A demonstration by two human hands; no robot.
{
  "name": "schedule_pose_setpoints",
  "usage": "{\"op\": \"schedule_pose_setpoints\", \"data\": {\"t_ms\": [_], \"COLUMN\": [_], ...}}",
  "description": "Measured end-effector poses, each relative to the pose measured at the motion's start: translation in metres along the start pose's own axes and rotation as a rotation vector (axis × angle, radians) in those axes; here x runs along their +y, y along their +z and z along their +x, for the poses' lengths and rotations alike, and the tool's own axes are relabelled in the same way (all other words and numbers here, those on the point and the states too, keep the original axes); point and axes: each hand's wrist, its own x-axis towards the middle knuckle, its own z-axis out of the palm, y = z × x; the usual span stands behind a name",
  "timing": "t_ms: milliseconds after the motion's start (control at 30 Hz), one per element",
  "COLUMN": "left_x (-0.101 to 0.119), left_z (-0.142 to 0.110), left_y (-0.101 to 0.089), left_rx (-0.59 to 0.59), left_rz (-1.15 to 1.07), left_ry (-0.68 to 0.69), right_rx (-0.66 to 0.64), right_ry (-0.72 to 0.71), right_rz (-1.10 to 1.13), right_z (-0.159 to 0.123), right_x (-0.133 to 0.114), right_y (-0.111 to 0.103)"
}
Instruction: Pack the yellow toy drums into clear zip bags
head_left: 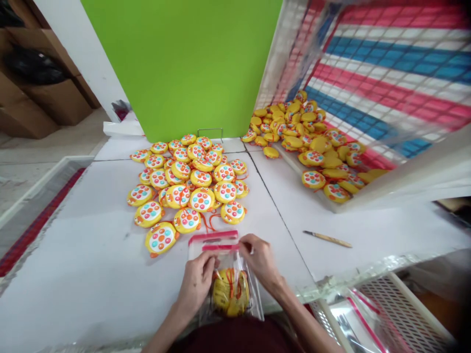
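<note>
A clear zip bag with a red seal strip lies at the near edge of the white table. A yellow duck-shaped toy with an orange cord is inside it. My left hand pinches the bag's top left at the seal. At the right end of the same strip my right hand pinches too. A second red-strip bag edge lies just beyond. Further out a pile of yellow toys with coloured dots is spread on the table.
A tilted white crate at the right spills more yellow toys. A thin wooden stick lies right of my hands. A green board stands behind. A white basket with bags sits at lower right; cardboard boxes far left.
</note>
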Motion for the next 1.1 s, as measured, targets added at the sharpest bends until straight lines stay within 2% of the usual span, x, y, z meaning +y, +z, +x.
{"op": "schedule_pose_setpoints", "data": {"t_ms": [100,200,267,367,433,500,567,633,733,800,933,1100], "left_x": [-0.004,-0.006,-0.009,-0.014,-0.017,-0.019,-0.019,-0.020,-0.019,-0.019,-0.019,-0.025], "left_z": [0.001,0.003,0.004,0.004,0.004,0.003,0.002,0.002,0.002,0.002,0.000,0.002], "left_y": [-0.006,-0.010,-0.010,-0.010,-0.009,-0.010,-0.010,-0.009,-0.009,-0.010,-0.016,-0.019], "left_rx": [0.015,0.024,0.027,0.019,0.008,0.002,0.004,0.006,0.005,0.006,0.018,0.050], "left_rz": [-0.121,-0.184,-0.219,-0.274,-0.307,-0.326,-0.322,-0.310,-0.302,-0.293,-0.245,-0.264], "left_ry": [-0.089,-0.142,-0.166,-0.210,-0.237,-0.249,-0.244,-0.226,-0.192,-0.180,-0.206,-0.235], "right_rx": [0.127,0.196,0.133,0.031,0.055,0.053,-0.068,-0.200,-0.304,-0.348,-0.367,-0.357], "right_ry": [0.268,0.509,0.566,0.485,0.373,0.263,0.202,0.176,0.188,0.200,0.188,0.178], "right_rz": [-0.094,-0.340,-0.513,-0.634,-0.553,-0.333,-0.068,0.097,0.304,0.420,0.512,0.547], "right_z": [-0.006,-0.022,-0.036,-0.050,-0.049,-0.040,-0.026,-0.012,0.002,0.005,0.001,-0.009], "right_x": [0.052,0.102,0.121,0.117,0.097,0.071,0.048,0.034,0.032,0.037,0.047,0.046], "right_y": [-0.037,-0.080,-0.101,-0.111,-0.103,-0.086,-0.063,-0.039,-0.010,0.000,0.000,-0.002]}}
